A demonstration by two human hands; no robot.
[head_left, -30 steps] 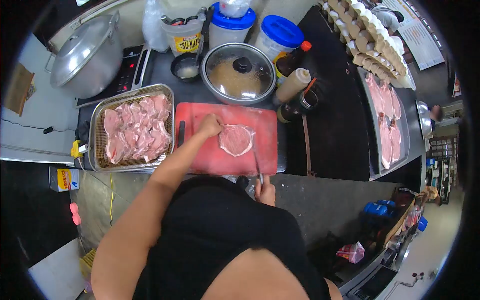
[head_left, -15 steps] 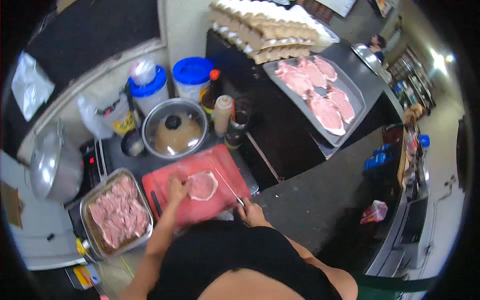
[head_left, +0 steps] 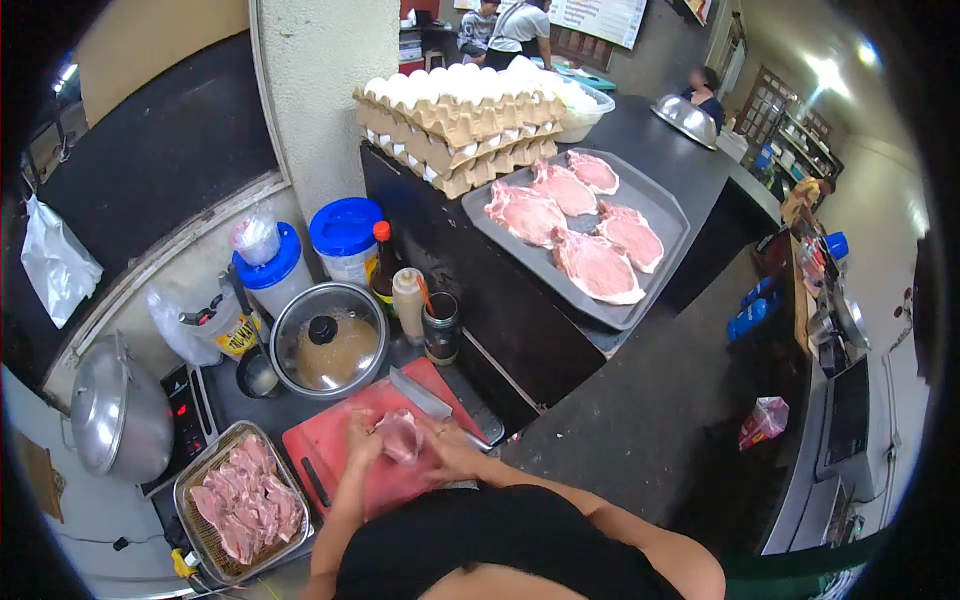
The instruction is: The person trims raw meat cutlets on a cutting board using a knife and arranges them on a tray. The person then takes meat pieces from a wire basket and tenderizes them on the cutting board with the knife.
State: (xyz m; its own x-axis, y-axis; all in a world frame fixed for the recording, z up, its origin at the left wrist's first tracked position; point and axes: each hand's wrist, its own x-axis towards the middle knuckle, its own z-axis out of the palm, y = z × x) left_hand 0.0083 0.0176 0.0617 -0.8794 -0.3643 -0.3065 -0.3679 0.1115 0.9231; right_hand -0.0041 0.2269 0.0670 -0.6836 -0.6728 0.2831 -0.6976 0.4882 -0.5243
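A slice of raw pork is lifted at the middle of the red cutting board, smeared a little by motion. My left hand is closed on its left edge. From the other side my right hand grips the right edge, its fingers partly blurred. Along the board's upper right lies a broad-bladed knife, out of my hands, its handle end close to my right wrist. A dark-handled tool rests at the board's left edge.
Left of the board stands a wire-lined tray of raw meat pieces. Behind are a lidded glass-topped pan, bottles and blue-lidded tubs. A grey tray carries several pork slices beside stacked egg cartons. Other people are farther off.
My right hand has let go of the knife, which now lies on the board, and has moved left onto the pork slice. Both hands now raise the slice, which lay flat before.
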